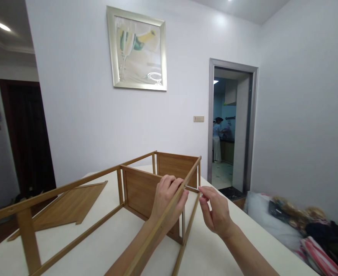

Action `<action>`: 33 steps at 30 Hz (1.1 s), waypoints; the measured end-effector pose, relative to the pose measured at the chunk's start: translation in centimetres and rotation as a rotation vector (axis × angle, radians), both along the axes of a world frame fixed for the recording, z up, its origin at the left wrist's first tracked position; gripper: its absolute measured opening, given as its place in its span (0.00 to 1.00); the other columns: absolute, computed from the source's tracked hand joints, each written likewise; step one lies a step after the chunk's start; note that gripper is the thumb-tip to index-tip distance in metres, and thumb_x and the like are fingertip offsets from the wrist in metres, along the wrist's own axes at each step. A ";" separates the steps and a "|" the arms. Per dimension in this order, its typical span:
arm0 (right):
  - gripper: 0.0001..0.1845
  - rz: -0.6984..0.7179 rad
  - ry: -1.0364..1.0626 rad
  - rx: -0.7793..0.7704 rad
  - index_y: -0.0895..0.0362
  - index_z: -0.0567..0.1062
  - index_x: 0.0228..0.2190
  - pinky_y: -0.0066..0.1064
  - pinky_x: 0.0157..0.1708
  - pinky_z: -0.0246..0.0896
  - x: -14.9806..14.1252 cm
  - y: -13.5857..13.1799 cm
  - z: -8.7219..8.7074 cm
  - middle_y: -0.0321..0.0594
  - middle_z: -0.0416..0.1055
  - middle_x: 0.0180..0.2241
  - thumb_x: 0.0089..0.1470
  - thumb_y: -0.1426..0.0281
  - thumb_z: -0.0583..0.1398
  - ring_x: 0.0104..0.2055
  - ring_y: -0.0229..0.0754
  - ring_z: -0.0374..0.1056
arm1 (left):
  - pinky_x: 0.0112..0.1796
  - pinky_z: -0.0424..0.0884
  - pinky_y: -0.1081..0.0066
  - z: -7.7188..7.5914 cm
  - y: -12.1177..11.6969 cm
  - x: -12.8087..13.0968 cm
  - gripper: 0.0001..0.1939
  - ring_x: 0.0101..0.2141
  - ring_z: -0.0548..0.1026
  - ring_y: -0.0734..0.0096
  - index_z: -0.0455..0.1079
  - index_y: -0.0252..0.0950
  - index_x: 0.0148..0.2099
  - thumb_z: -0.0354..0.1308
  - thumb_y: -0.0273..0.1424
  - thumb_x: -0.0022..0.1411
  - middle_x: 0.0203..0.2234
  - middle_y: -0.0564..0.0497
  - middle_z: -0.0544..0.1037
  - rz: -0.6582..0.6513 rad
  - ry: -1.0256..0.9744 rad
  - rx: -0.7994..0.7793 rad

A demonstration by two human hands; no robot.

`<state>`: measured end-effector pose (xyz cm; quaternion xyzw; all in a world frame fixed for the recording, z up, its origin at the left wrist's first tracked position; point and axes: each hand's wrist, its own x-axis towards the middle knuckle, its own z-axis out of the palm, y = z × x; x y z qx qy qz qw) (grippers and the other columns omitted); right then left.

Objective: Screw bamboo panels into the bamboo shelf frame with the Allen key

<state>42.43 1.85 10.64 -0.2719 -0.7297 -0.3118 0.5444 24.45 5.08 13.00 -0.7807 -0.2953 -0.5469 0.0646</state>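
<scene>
A brown wooden shelf frame (125, 167) lies on its side, its rails running from the near edge toward the wall. My left hand (169, 197) is closed around the near upper rail, fingers over the top and thumb on the right side, beside an inset shelf panel (140, 191). Pinched between the fingers of my right hand (217, 211) is a thin metal rod-shaped tool (192, 188). Its far end meets the outer side of that rail, close to my left fingertips. My fingers hide the tool's other end, so its exact kind is unclear.
The frame rests on a white tabletop (212, 249). A loose wooden panel (71, 205) lies at the left. Clothes and bags (309, 226) are piled right of the table. Through the doorway (233, 65), a person (217, 140) stands at a counter. A framed picture (139, 50) hangs ahead.
</scene>
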 end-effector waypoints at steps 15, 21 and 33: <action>0.06 0.045 0.276 -0.187 0.56 0.70 0.38 0.29 0.29 0.63 -1.7 -0.7 0.7 0.36 0.70 0.29 0.61 0.74 0.54 0.28 0.37 0.67 | 0.47 0.67 0.60 0.2 -0.2 0.0 0.10 0.44 0.69 0.61 0.69 0.41 0.46 0.56 0.29 0.61 0.39 0.48 0.71 0.009 0.007 -0.016; 0.05 0.038 0.312 -0.253 0.56 0.69 0.35 0.27 0.28 0.58 -2.1 -1.1 0.9 0.32 0.66 0.26 0.62 0.73 0.53 0.25 0.34 0.63 | 0.46 0.67 0.60 0.1 -0.2 -0.1 0.10 0.45 0.69 0.60 0.69 0.41 0.46 0.56 0.30 0.61 0.39 0.48 0.71 0.012 0.011 -0.009; 0.08 -0.059 0.178 -0.190 0.56 0.66 0.31 0.28 0.27 0.52 -1.7 -1.0 1.2 0.35 0.65 0.26 0.63 0.75 0.51 0.27 0.35 0.61 | 0.46 0.68 0.61 0.1 -0.2 0.0 0.10 0.44 0.70 0.61 0.69 0.41 0.46 0.56 0.29 0.61 0.39 0.48 0.72 0.020 0.003 0.009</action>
